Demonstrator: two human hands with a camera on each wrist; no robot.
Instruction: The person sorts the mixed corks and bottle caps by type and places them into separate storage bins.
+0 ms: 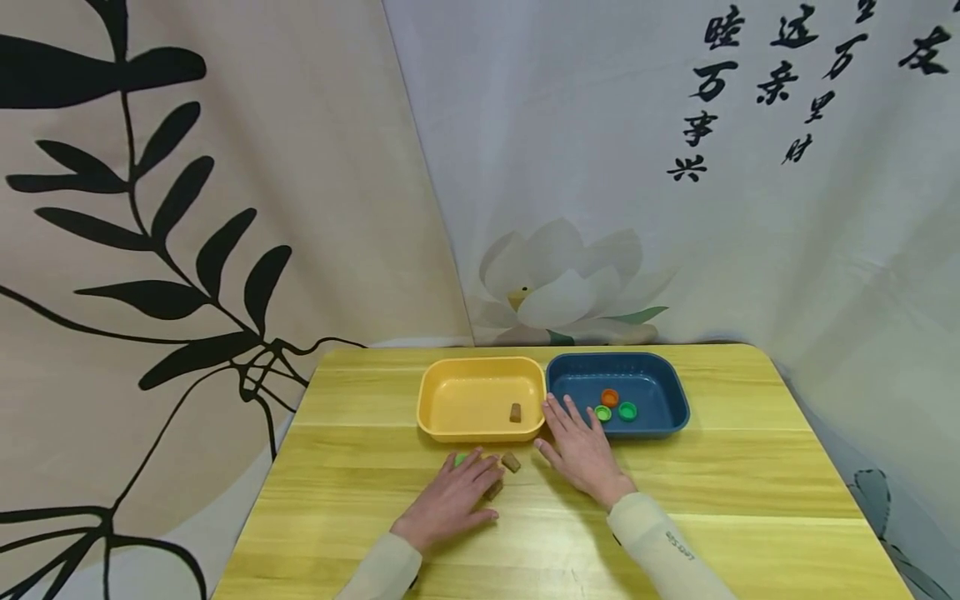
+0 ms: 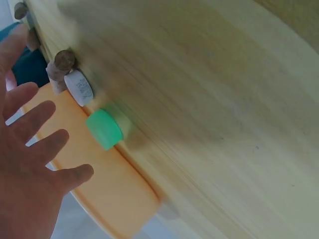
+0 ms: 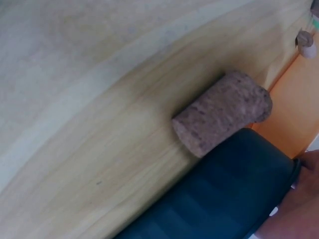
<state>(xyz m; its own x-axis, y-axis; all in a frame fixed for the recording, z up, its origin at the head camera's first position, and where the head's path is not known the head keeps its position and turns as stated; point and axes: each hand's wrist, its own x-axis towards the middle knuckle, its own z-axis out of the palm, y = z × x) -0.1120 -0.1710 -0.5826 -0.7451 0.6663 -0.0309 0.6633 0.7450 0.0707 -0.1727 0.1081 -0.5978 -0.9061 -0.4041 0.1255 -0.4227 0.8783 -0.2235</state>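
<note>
My left hand (image 1: 450,502) hovers low in front of the yellow tray, fingers spread, holding nothing. A green bottle cap (image 1: 460,459) peeks out past its fingertips, and one cork (image 1: 511,462) lies just beyond them. Another cork (image 1: 493,490) is partly covered by that hand. The left wrist view also has a white cap (image 2: 79,88) beside the green one. My right hand (image 1: 585,462) reaches with straight fingers to the near left corner of the blue tray (image 1: 652,383). In the right wrist view a speckled cork (image 3: 219,114) lies close by the blue tray.
The yellow tray (image 1: 450,392) holds one cork (image 1: 515,412). In the blue tray beside it are an orange cap (image 1: 610,398), a green cap (image 1: 627,411) and a light green cap (image 1: 602,412). Both trays stand near the wooden table's (image 1: 750,467) back edge, before a printed curtain (image 1: 825,250).
</note>
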